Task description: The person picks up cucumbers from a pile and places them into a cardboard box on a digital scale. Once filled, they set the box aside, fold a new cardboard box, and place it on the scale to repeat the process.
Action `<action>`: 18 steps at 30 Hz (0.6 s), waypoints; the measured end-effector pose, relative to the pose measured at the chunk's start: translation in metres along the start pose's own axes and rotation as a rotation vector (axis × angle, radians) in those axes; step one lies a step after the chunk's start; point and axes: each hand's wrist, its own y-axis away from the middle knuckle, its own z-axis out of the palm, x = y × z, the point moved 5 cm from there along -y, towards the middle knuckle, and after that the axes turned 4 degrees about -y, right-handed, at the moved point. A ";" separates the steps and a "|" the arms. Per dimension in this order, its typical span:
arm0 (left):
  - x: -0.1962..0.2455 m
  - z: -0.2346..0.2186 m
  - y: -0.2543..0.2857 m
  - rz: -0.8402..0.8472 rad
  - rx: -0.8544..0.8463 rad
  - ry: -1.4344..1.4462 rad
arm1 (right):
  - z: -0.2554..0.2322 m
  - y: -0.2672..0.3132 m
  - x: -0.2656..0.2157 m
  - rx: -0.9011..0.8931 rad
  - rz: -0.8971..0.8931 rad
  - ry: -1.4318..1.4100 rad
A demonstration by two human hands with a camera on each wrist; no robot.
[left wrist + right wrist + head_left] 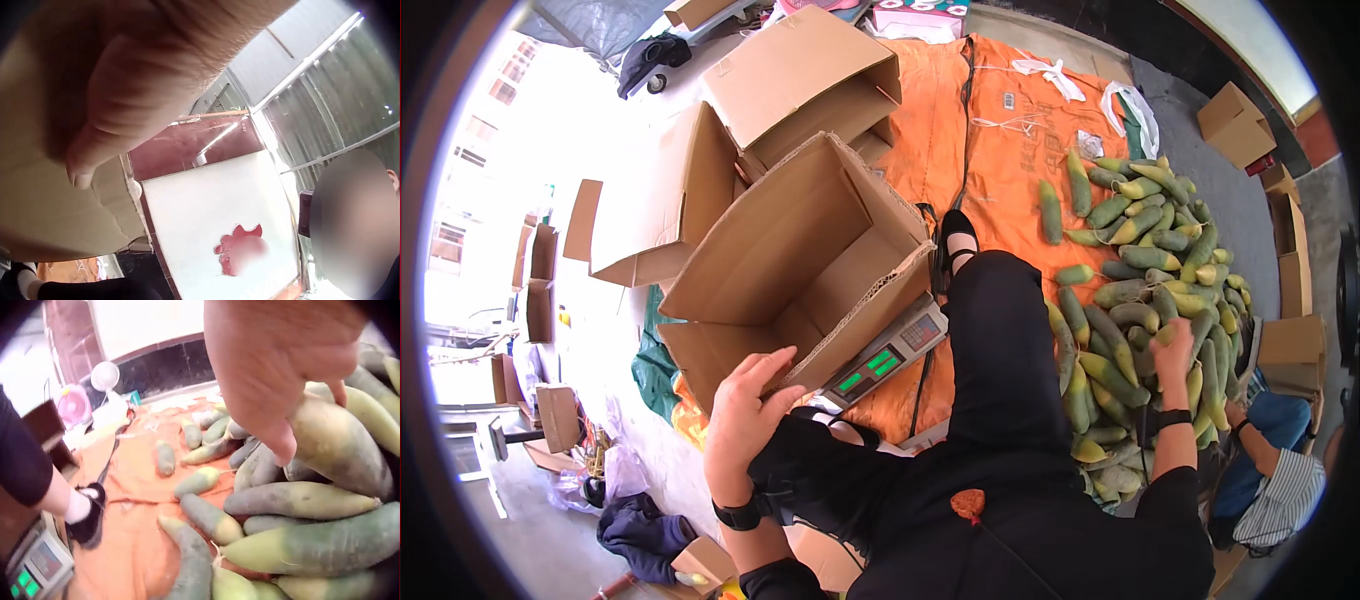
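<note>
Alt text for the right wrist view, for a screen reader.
A hand grips a green radish in a heap of radishes on an orange sheet. At left are a foot in a black shoe and a scale with green displays; behind, a pink fan and a white fan.

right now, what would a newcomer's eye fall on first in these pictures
Probably the big heap of long green radishes on the right of the orange tarp, where the right hand grips one. Next might be the large open cardboard box on the left, with the left hand at its near edge. The scale beside that edge stands out too, its displays glowing green.
</note>
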 end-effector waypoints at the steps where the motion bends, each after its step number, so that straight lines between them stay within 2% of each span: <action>1: 0.003 -0.005 0.001 0.019 0.011 0.010 | -0.015 -0.008 -0.007 0.037 -0.019 -0.187; 3: 0.011 -0.012 -0.001 0.045 0.025 0.027 | -0.053 -0.023 -0.034 0.111 -0.046 -0.499; 6: 0.025 -0.024 -0.003 0.123 0.041 0.016 | -0.107 -0.026 -0.127 0.180 -0.092 -0.896; 7: 0.029 -0.028 -0.005 0.119 0.040 0.013 | -0.122 -0.029 -0.154 0.176 -0.174 -0.950; 9: 0.050 -0.037 -0.007 0.219 0.157 0.014 | -0.144 -0.029 -0.212 0.124 -0.353 -1.149; 10: 0.056 -0.038 -0.010 0.212 0.158 0.012 | -0.151 -0.024 -0.246 0.077 -0.449 -1.294; 12: 0.073 -0.046 -0.014 0.302 0.283 0.013 | -0.157 -0.011 -0.310 -0.058 -0.546 -1.453; 13: 0.077 -0.046 -0.017 0.292 0.290 0.009 | -0.149 -0.007 -0.337 -0.162 -0.587 -1.510; 14: 0.083 -0.049 -0.019 0.351 0.378 0.014 | -0.142 0.000 -0.361 -0.269 -0.625 -1.564; 16: 0.096 -0.053 -0.019 0.457 0.550 -0.051 | -0.115 0.018 -0.408 -0.539 -0.655 -1.590; 18: 0.092 -0.052 -0.020 0.387 0.514 -0.129 | -0.087 0.050 -0.449 -0.738 -0.610 -1.710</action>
